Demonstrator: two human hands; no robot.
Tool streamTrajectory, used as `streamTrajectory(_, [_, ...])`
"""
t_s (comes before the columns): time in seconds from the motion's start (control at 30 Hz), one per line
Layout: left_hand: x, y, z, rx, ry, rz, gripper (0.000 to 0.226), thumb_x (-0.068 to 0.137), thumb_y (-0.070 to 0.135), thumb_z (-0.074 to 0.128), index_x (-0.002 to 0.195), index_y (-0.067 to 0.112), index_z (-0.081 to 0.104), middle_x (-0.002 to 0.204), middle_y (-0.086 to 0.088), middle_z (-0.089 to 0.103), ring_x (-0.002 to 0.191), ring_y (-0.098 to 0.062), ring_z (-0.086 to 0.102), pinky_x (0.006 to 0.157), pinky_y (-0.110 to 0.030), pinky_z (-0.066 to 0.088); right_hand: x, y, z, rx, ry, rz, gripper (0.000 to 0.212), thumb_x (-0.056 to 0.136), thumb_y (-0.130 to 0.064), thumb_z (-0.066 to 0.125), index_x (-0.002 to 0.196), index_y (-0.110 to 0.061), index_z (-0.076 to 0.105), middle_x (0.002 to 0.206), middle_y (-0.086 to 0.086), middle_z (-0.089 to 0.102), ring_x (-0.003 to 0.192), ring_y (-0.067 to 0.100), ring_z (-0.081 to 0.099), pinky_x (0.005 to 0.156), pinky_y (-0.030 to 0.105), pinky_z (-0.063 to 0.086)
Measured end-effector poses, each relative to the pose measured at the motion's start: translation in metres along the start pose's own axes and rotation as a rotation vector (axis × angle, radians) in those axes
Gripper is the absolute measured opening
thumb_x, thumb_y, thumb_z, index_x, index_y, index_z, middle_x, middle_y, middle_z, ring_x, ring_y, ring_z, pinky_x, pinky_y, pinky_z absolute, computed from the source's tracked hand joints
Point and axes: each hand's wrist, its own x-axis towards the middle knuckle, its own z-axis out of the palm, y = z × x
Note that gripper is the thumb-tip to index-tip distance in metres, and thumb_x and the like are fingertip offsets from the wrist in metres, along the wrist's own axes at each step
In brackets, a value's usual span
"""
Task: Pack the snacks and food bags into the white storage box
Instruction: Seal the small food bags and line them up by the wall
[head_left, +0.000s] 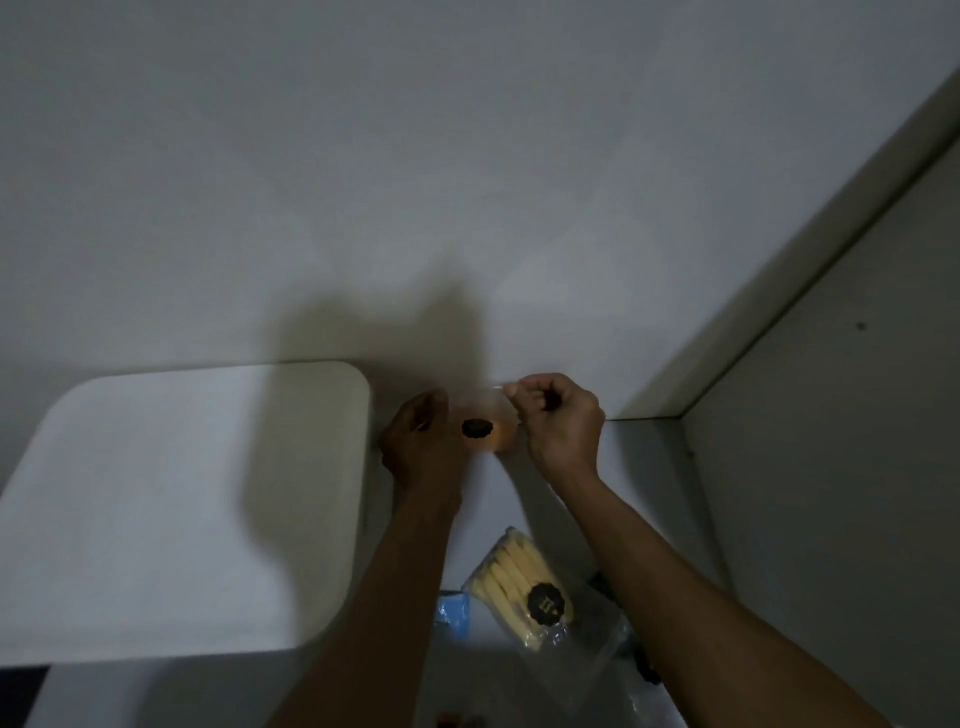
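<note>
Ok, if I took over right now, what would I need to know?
Left hand and right hand hold a small clear snack bag up between them; the right hand's fingers pinch its top edge. The white box is on the left, lid on. A bag of yellow biscuits and a blue packet lie on the counter. Nothing looks packed yet; everything still needs to go in.

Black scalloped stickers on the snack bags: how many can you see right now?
2. One sticker is on the clear bag held up between both hands; the other sticker is on the yellow snack bag lying below. More may be hidden.
</note>
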Motion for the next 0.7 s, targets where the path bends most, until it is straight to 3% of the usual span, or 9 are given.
streamTrajectory(0.07, [0.002, 0.0, 0.0, 0.04, 0.006, 0.022, 0.003, 0.088, 0.018, 0.07, 0.088, 0.02, 0.07, 0.076, 0.012, 0.065, 0.078, -0.011, 0.063, 0.064, -0.014, 0.049, 0.001, 0.001, 0.004, 0.035, 0.03, 0.045, 0.014, 0.079, -0.023, 0.082, 0.08, -0.015, 0.07, 0.069, -0.004, 0.067, 0.068, 0.011, 0.065, 0.072, 0.032, 0.06])
streamTrajectory(0.2, [0.005, 0.002, -0.001, 0.057, -0.006, -0.024, 0.016, 0.086, 0.02, 0.072, 0.099, 0.011, 0.071, 0.078, 0.008, 0.064, 0.09, -0.02, 0.064, 0.083, -0.028, 0.052, -0.001, 0.004, 0.003, 0.064, 0.053, 0.093, 0.014, 0.078, -0.02, 0.083, 0.082, -0.013, 0.071, 0.072, -0.003, 0.07, 0.067, 0.008, 0.066, 0.074, 0.03, 0.06])
streamTrajectory(0.27, [-0.002, 0.007, -0.004, 0.065, -0.02, -0.043, 0.027, 0.086, 0.023, 0.073, 0.107, 0.007, 0.068, 0.083, 0.004, 0.065, 0.092, -0.019, 0.064, 0.086, -0.028, 0.05, -0.004, 0.004, -0.004, 0.061, 0.04, 0.102, 0.014, 0.078, -0.019, 0.083, 0.084, -0.012, 0.072, 0.075, -0.002, 0.072, 0.068, 0.007, 0.067, 0.073, 0.027, 0.059])
streamTrajectory(0.4, [-0.04, 0.011, -0.019, 0.154, -0.099, 0.027, 0.012, 0.085, 0.018, 0.073, 0.094, 0.014, 0.066, 0.077, 0.008, 0.061, 0.073, -0.002, 0.058, 0.063, -0.007, 0.042, -0.023, 0.004, -0.036, 0.076, 0.028, 0.16, 0.011, 0.081, -0.013, 0.079, 0.084, -0.015, 0.07, 0.082, 0.01, 0.073, 0.075, 0.019, 0.068, 0.074, 0.038, 0.062])
streamTrajectory(0.47, [-0.062, 0.003, -0.03, 0.269, -0.207, 0.076, 0.01, 0.087, 0.021, 0.071, 0.094, 0.016, 0.067, 0.081, 0.008, 0.063, 0.072, 0.0, 0.057, 0.056, -0.006, 0.039, -0.042, 0.008, -0.062, 0.006, 0.006, 0.201, 0.01, 0.082, -0.01, 0.078, 0.087, -0.012, 0.069, 0.086, 0.011, 0.072, 0.08, 0.021, 0.068, 0.077, 0.036, 0.06])
streamTrajectory(0.57, [-0.086, -0.026, -0.048, 0.491, -0.41, 0.127, 0.036, 0.087, 0.031, 0.071, 0.118, 0.016, 0.064, 0.109, 0.003, 0.063, 0.097, -0.008, 0.059, 0.073, -0.011, 0.043, -0.076, 0.021, -0.1, -0.162, -0.064, 0.212, 0.009, 0.082, -0.009, 0.077, 0.088, -0.01, 0.071, 0.083, 0.001, 0.071, 0.078, 0.013, 0.066, 0.078, 0.03, 0.059])
streamTrajectory(0.7, [-0.102, -0.068, -0.064, 0.876, -0.516, 0.198, 0.055, 0.08, 0.044, 0.073, 0.129, 0.022, 0.058, 0.13, -0.007, 0.058, 0.119, -0.025, 0.054, 0.096, -0.033, 0.046, -0.122, 0.048, -0.126, -0.41, -0.109, 0.209, 0.012, 0.079, -0.019, 0.08, 0.088, -0.015, 0.071, 0.084, 0.001, 0.071, 0.075, 0.015, 0.065, 0.071, 0.03, 0.055])
